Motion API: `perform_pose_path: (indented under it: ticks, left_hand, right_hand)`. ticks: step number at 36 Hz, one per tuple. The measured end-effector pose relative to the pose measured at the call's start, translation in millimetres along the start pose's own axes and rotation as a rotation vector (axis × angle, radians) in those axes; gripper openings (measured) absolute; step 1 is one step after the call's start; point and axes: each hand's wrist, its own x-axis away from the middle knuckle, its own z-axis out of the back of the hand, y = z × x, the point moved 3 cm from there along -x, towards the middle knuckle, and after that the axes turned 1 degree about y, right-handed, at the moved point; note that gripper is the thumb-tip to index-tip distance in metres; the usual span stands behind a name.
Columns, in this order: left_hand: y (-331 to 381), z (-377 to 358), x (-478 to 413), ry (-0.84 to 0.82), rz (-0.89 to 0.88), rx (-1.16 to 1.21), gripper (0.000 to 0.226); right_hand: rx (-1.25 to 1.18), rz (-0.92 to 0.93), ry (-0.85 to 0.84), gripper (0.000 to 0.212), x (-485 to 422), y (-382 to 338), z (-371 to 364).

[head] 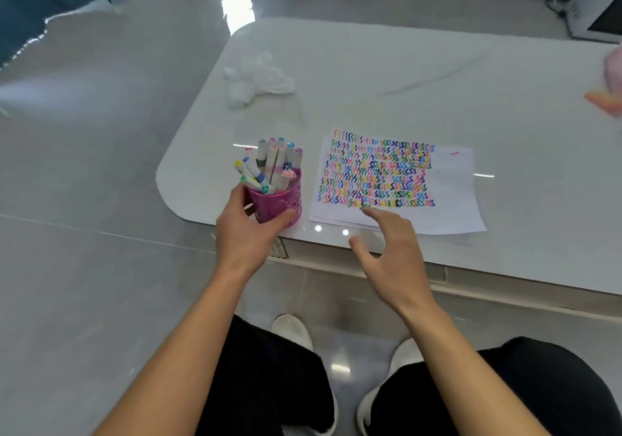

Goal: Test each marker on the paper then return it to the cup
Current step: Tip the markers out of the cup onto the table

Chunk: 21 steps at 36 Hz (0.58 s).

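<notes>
The left hand (pixel 247 230) holds the pink cup (pixel 279 205). Its thumb and fingers curl round the bottom of the cup from the left side. The cup stands upright on the white table (pixel 370 82), a little left of the middle of the picture, close to the table's rounded corner. It is full of markers (pixel 272 163) with their caps pointing up. Some stand straight and some lean to the left.

The right hand (pixel 392 254) holds nothing. Its fingers are spread and loose. It is just right of the cup, over the table's front edge, and one fingertip reaches the bottom left corner of the paper (pixel 451 200). I cannot tell if it touches the paper.

The paper lies flat just right of the cup. Rows of little squiggles in many colours cover its left part.

Higher up on the table, above the cup, lies a crumpled white wad (pixel 257 78). A blurry pink and orange thing (pixel 606 99) sits at the right edge. Two white shoes (pixel 292 331) show at the bottom, on the grey floor (pixel 84 166).
</notes>
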Motion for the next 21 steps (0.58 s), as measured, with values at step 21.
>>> perform_pose_path:
  ticks: [21]
  left_hand:
    - [-27,-13,-52,0.007,0.045,0.057,0.056]
  right_hand:
    - [0.347,0.023,0.111,0.044,-36,46,-29]
